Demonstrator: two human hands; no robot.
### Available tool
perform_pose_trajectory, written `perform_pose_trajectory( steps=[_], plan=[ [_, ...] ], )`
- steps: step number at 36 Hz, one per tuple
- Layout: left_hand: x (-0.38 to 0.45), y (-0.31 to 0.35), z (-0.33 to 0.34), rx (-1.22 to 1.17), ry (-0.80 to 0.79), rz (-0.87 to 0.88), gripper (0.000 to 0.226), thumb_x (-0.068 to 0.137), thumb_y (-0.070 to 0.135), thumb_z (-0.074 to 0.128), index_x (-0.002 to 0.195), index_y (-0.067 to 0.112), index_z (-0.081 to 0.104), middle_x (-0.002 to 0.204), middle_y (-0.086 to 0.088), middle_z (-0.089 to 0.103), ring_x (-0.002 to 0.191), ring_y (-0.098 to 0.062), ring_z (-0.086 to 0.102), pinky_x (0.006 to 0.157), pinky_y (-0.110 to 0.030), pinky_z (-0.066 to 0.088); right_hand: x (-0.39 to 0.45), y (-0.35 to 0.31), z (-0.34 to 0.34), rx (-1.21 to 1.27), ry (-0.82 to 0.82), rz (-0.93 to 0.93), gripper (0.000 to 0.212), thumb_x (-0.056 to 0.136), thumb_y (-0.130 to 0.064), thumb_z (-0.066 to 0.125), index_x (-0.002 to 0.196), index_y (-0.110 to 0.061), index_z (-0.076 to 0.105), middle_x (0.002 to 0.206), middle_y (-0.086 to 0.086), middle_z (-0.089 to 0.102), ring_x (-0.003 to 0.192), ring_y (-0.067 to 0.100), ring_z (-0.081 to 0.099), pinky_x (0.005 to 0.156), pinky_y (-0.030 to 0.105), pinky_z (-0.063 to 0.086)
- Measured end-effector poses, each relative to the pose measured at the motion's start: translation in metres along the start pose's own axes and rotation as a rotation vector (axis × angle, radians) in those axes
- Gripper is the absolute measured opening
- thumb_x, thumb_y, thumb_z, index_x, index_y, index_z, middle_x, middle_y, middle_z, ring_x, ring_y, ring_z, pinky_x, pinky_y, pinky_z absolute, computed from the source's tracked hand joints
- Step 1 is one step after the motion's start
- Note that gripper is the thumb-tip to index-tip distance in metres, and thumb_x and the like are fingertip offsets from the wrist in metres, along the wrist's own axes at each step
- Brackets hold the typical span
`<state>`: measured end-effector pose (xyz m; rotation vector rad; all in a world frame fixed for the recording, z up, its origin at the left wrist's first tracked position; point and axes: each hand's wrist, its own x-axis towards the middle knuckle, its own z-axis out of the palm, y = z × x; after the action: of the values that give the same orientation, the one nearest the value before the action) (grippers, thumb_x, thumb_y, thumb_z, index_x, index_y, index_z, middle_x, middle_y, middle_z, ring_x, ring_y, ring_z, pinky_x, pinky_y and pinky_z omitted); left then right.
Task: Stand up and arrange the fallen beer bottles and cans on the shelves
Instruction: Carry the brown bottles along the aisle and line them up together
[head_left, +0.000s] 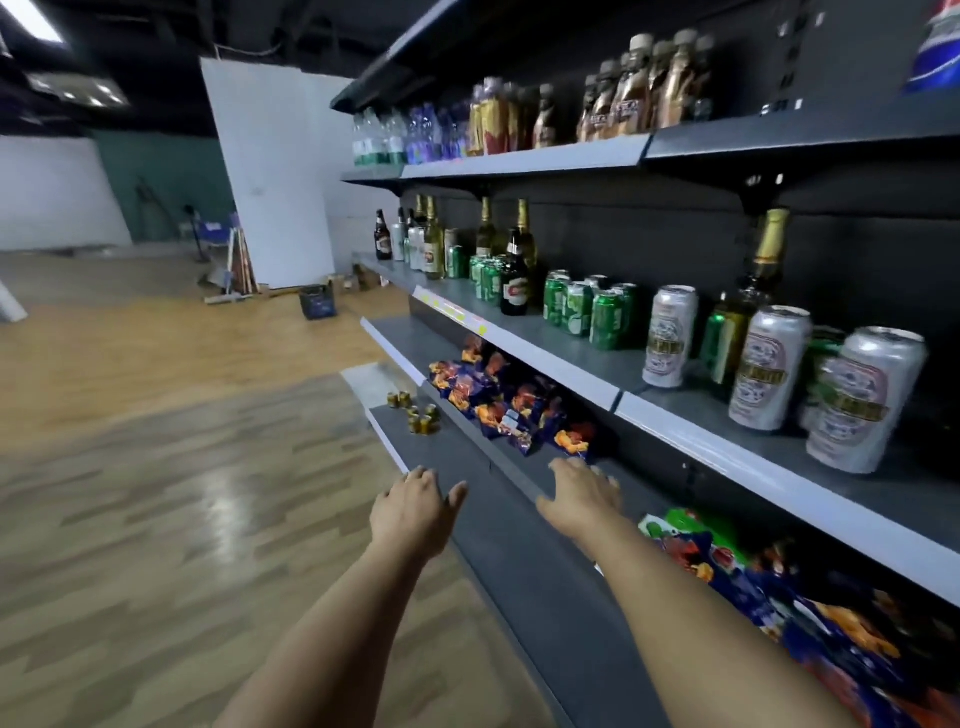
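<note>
Beer cans and bottles stand on the middle grey metal shelf (571, 358), above and beyond both hands, all upright as far as can be seen. The left hand (413, 506) reaches forward over the front edge of the lower grey shelf (498, 519), fingers loosely spread and relaxed, thumb out to the side, holding nothing. The right hand (582, 496) lies further in over the same shelf, fingers extended forward and slightly parted, also empty (its fingertips are just short of the nearest snack bag, and whether they touch it cannot be told). Between the two hands the lower shelf is bare, dark board. To the right, blue and orange foil snack bags (498, 400) lie heaped along the back of that shelf, and more of them run off the lower right corner. A few small gold-lidded jars (421, 415) sit near its front lip, well ahead of the left hand. On the middle shelf, tall silver and red beer cans (769, 369) stand nearest, then green beer cans (587, 309), then dark glass bottles with gold foil necks (517, 260); the far ones blur together. The top shelf holds brown and clear plastic drink bottles (634, 98), partly cut off by the shelf above. Left of the shelving lies open wooden floor (156, 467).
</note>
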<state>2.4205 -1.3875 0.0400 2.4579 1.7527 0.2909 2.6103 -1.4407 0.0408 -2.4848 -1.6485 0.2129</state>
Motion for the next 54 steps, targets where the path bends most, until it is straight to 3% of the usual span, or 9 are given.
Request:
perform_pose_trajectory(
  steps=[8, 15, 20, 26, 39, 42, 46, 54],
  plan=[
    [0.12, -0.048, 0.019, -0.017, -0.017, 0.007, 0.056, 0.098, 0.06, 0.026, 0.117, 0.017, 0.055, 0.128, -0.004, 0.057, 0.12, -0.023, 0.053, 0.086, -0.036, 0.045, 0.117, -0.044, 0.002, -0.054, 0.04, -0.001, 0.045, 0.093, -0.043, 0.052, 0.13, -0.019, 0.047, 0.134, 0.004, 0.049, 0.124, 0.027, 0.046, 0.101, 0.039, 0.036],
    [0.243, -0.086, 0.022, -0.03, -0.031, 0.092, 0.055, 0.098, 0.06, 0.027, 0.116, 0.016, 0.053, 0.13, -0.004, 0.055, 0.121, -0.024, 0.052, 0.09, -0.038, 0.044, 0.218, -0.087, 0.0, -0.052, 0.095, 0.093, 0.04, 0.092, -0.043, 0.054, 0.124, -0.019, 0.049, 0.132, 0.004, 0.05, 0.122, 0.027, 0.046, 0.099, 0.039, 0.037],
    [0.332, -0.107, 0.015, -0.032, -0.033, 0.171, 0.06, 0.098, 0.061, 0.025, 0.132, 0.017, 0.049, 0.14, -0.004, 0.051, 0.127, -0.022, 0.049, 0.098, -0.04, 0.043, 0.284, -0.114, -0.006, -0.048, 0.114, 0.165, 0.041, 0.092, -0.041, 0.053, 0.128, -0.02, 0.049, 0.133, 0.004, 0.05, 0.123, 0.028, 0.047, 0.1, 0.039, 0.037],
    [0.414, -0.112, 0.021, -0.051, -0.092, 0.243, 0.06, 0.099, 0.059, 0.026, 0.131, 0.014, 0.049, 0.141, -0.005, 0.049, 0.131, -0.023, 0.045, 0.101, -0.04, 0.039, 0.354, -0.128, -0.013, -0.068, 0.143, 0.241, 0.046, 0.093, -0.038, 0.052, 0.133, -0.018, 0.047, 0.134, 0.006, 0.051, 0.124, 0.029, 0.047, 0.101, 0.04, 0.038],
    [0.574, -0.057, 0.027, -0.11, -0.079, 0.371, 0.053, 0.1, 0.056, 0.03, 0.128, 0.015, 0.05, 0.136, -0.004, 0.052, 0.123, -0.025, 0.05, 0.099, -0.042, 0.042, 0.506, -0.113, -0.036, -0.02, 0.246, 0.341, 0.053, 0.096, -0.041, 0.051, 0.142, -0.017, 0.039, 0.141, 0.006, 0.045, 0.129, 0.027, 0.041, 0.103, 0.037, 0.038],
    [0.607, -0.036, 0.022, -0.147, -0.034, 0.442, 0.057, 0.1, 0.055, 0.029, 0.138, 0.015, 0.045, 0.143, -0.004, 0.046, 0.131, -0.024, 0.044, 0.101, -0.039, 0.039, 0.537, -0.108, -0.047, 0.042, 0.295, 0.375, 0.057, 0.095, -0.045, 0.052, 0.142, -0.016, 0.038, 0.141, 0.006, 0.045, 0.13, 0.027, 0.04, 0.099, 0.037, 0.041],
    [0.644, -0.011, 0.023, -0.216, -0.027, 0.495, 0.059, 0.101, 0.052, 0.032, 0.146, 0.014, 0.035, 0.146, -0.006, 0.044, 0.133, -0.025, 0.041, 0.101, -0.038, 0.04, 0.571, -0.106, -0.055, 0.19, 0.374, 0.457, 0.073, 0.09, -0.051, 0.059, 0.145, -0.014, 0.029, 0.144, 0.01, 0.045, 0.13, 0.03, 0.044, 0.095, 0.038, 0.043],
    [0.702, 0.031, 0.027, -0.332, -0.111, 0.638, 0.053, 0.099, 0.031, 0.049, 0.145, 0.012, 0.03, 0.143, -0.009, 0.041, 0.13, -0.028, 0.04, 0.1, -0.038, 0.039, 0.636, -0.102, -0.06, 0.405, 0.529, 0.598, 0.103, 0.08, -0.053, 0.071, 0.153, -0.016, 0.007, 0.143, 0.012, 0.045, 0.126, 0.034, 0.048, 0.09, 0.039, 0.045]
  ],
)
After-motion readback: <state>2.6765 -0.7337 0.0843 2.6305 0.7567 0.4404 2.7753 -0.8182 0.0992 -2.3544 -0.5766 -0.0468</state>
